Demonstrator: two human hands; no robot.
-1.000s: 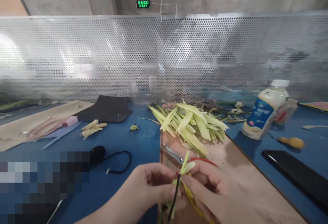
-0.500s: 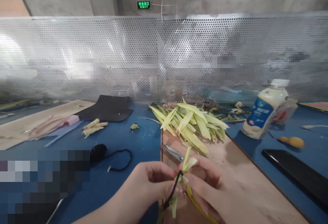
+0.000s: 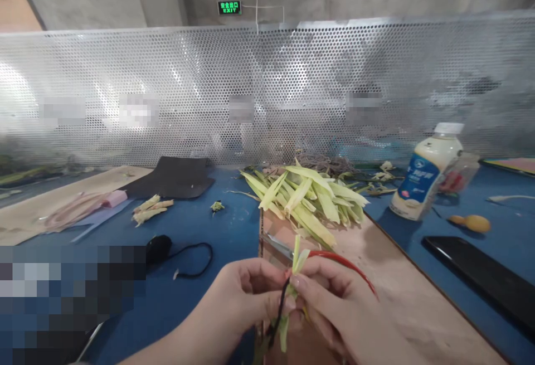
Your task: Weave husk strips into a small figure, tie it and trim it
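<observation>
Some husk (image 3: 296, 251) between left hand (image 3: 244, 292) and right hand (image 3: 345, 295)

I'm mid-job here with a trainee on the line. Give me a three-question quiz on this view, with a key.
1. True or false: the left hand and the right hand are spread wide apart, one at each side of the picture.

2. Where does most of the heap of pale green leaves lie?
A) In a basket
B) On the brown board, beyond the hands
C) On the black sheet at the left

3. Fill in the missing word: the bottle to the right of the heap has a ____ cap.

Key:
1. False; they meet at a small pale green bundle.
2. B
3. white
</observation>
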